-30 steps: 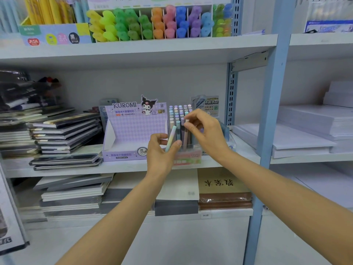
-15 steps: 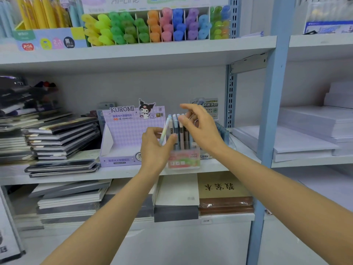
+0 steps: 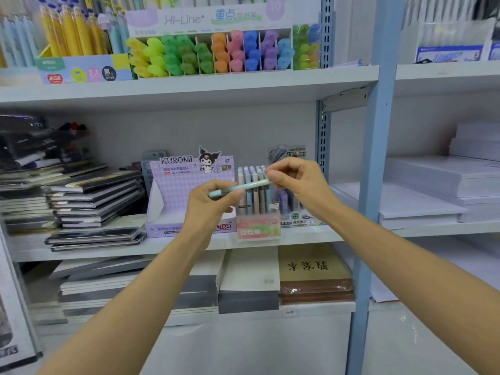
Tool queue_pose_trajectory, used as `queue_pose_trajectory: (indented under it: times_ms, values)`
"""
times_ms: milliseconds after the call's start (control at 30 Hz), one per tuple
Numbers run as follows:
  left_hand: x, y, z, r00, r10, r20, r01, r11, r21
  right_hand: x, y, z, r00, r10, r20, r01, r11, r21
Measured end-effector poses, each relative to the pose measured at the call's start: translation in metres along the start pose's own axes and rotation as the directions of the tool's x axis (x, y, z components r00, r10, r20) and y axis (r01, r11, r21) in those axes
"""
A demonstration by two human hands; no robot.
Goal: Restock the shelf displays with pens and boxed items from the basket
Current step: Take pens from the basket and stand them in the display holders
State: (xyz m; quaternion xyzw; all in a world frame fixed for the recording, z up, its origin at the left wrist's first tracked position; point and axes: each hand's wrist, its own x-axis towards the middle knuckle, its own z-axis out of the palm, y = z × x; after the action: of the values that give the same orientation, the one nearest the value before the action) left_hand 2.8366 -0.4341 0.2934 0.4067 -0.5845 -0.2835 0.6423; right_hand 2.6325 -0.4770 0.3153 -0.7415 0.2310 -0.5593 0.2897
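A light blue pen [image 3: 244, 187] lies almost level between my two hands, in front of the middle shelf. My left hand [image 3: 209, 205] grips its left end, and my right hand [image 3: 293, 182] pinches its right end with thumb and fingertips. Just behind the pen stands a clear pen display box [image 3: 258, 228] with several pastel pens upright in it. A purple Kuromi display box [image 3: 178, 190] stands to its left. No basket is in view.
Stacks of notebooks [image 3: 89, 201] fill the middle shelf's left side. Highlighters [image 3: 216, 54] line the upper shelf. A blue-grey upright post [image 3: 376, 158] stands right of my hands, with white paper reams [image 3: 438, 185] beyond it. Books lie on the lower shelf [image 3: 311, 272].
The pen in my left hand has tipped from upright to nearly level, and my right hand has come off the pens in the display box to pinch its free end.
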Motion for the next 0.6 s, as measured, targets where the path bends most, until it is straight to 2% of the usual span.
queue_pose_trajectory:
  times_ms: [67,167,267,333,433,533,600]
  values:
    - [0.000,0.001,0.002,0.998,-0.044,-0.051,0.036,0.989,-0.143,-0.007,0.003,-0.003,0.999,0.041,0.020,-0.043,0.998,0.054]
    - [-0.001,0.002,0.010,0.996,-0.083,-0.014,0.076,0.958,-0.277,-0.016,0.006,-0.004,0.991,0.108,0.085,-0.116,0.989,0.094]
    - [-0.002,0.003,0.019,0.997,-0.078,-0.017,0.067,0.934,-0.352,-0.018,0.006,0.000,0.970,0.138,0.200,-0.139,0.990,-0.009]
    - [-0.002,0.005,0.024,0.999,-0.016,-0.036,0.005,0.958,-0.286,-0.014,0.001,0.003,0.981,0.102,0.166,-0.094,0.994,-0.054]
    - [-0.004,0.007,0.032,0.992,0.122,0.016,-0.119,0.986,-0.116,-0.006,-0.010,0.008,0.999,-0.006,0.049,0.009,0.998,-0.060]
    - [-0.007,0.008,0.041,0.973,0.223,0.055,-0.225,0.974,0.032,0.003,-0.017,0.016,0.993,-0.079,0.085,0.095,0.976,-0.194]
    - [-0.009,0.007,0.042,0.962,0.270,0.046,-0.273,0.956,0.108,0.007,-0.019,0.017,0.993,-0.094,0.069,0.105,0.978,-0.181]
